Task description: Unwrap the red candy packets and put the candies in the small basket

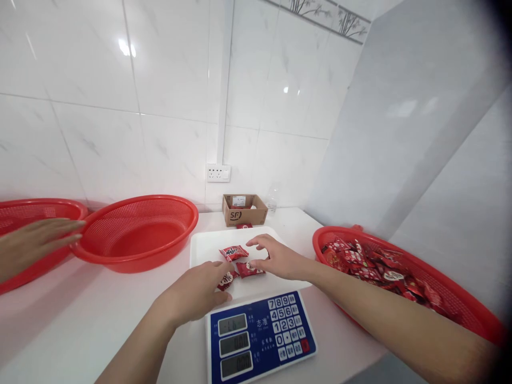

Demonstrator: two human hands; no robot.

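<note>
A blue-faced electronic scale (260,333) with a white weighing tray (208,245) stands in front of me. Three red candy packets lie on the tray: one (233,252) free near the middle, one (227,279) under the fingers of my left hand (198,293), which curls over it, and one (248,269) pinched by the thumb and fingers of my right hand (278,258).
A red mesh basket (460,293) full of red candy packets sits at the right. An empty red basket (138,232) stands left of the scale, another red basket (28,213) further left. Another person's hand (36,240) rests there. A small cardboard box (244,209) stands by the tiled wall.
</note>
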